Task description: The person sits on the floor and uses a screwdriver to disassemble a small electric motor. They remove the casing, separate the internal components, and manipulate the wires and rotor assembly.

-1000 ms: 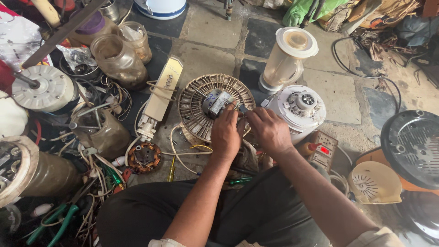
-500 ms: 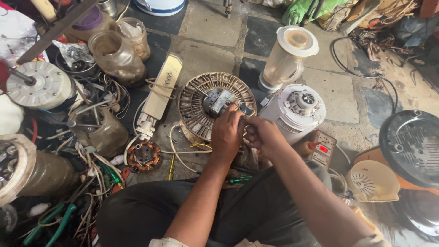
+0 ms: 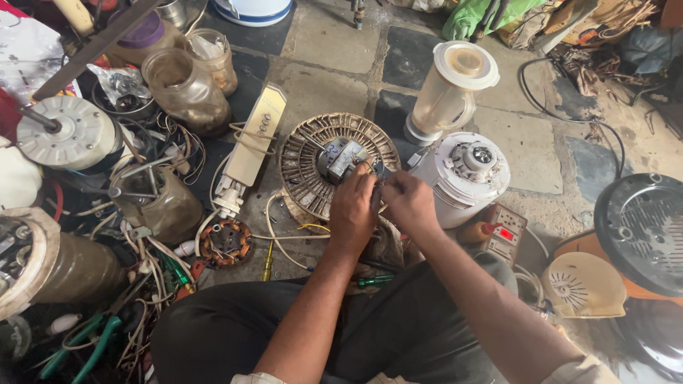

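A round, dusty fan grille [image 3: 306, 167] lies on the stone floor with a small grey motor [image 3: 340, 158] at its centre. My left hand [image 3: 353, 213] rests on the grille's near rim, fingers curled by the motor. My right hand [image 3: 407, 200] is pressed against the left, fingertips pinched on something small, likely a wire; I cannot make it out. A white mixer base [image 3: 466, 174] stands just right of my hands.
A blender jar [image 3: 448, 92] stands behind the mixer base. A cream control panel [image 3: 252, 146], a copper-wound stator [image 3: 225, 242], screwdrivers [image 3: 268, 263], glass jars [image 3: 186, 89], green pliers [image 3: 85, 346] and tangled wires crowd the left. A meter [image 3: 504, 235] and fan housings [image 3: 640, 231] sit right.
My right hand has drawn in toward the left hand at the grille's near rim. The view has shifted slightly; the objects have not moved.
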